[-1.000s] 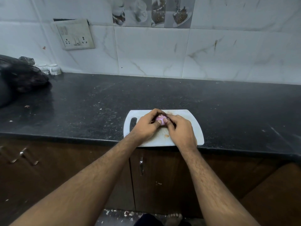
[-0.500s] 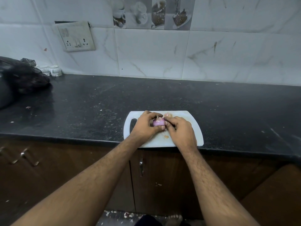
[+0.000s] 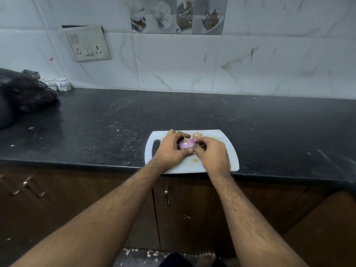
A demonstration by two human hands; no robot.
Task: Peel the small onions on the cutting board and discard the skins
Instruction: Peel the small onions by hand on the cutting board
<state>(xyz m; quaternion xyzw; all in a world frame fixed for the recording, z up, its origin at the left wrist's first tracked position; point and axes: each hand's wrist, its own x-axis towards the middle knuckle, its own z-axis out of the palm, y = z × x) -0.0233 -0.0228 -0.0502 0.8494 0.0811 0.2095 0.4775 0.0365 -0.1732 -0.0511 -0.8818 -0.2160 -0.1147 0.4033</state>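
Small round purple onion (image 3: 186,144), glossy and largely bare of skin, its dry root tuft pointing up and slightly away — long axis near vertical. It is held just above the white plastic cutting board (image 3: 229,151) at the front edge of the black stone desk (image 3: 192,112). Left hand (image 3: 171,147) grips the onion; right hand (image 3: 212,153) pinches a thin skin strip at its right side. Pale loose skin (image 3: 197,136) lies on the board behind.

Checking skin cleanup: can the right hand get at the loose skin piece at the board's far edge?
Probably yes. The pale loose skin piece lies uncovered on the white plastic cutting board, just beyond the right hand, though that hand is pinching something small.
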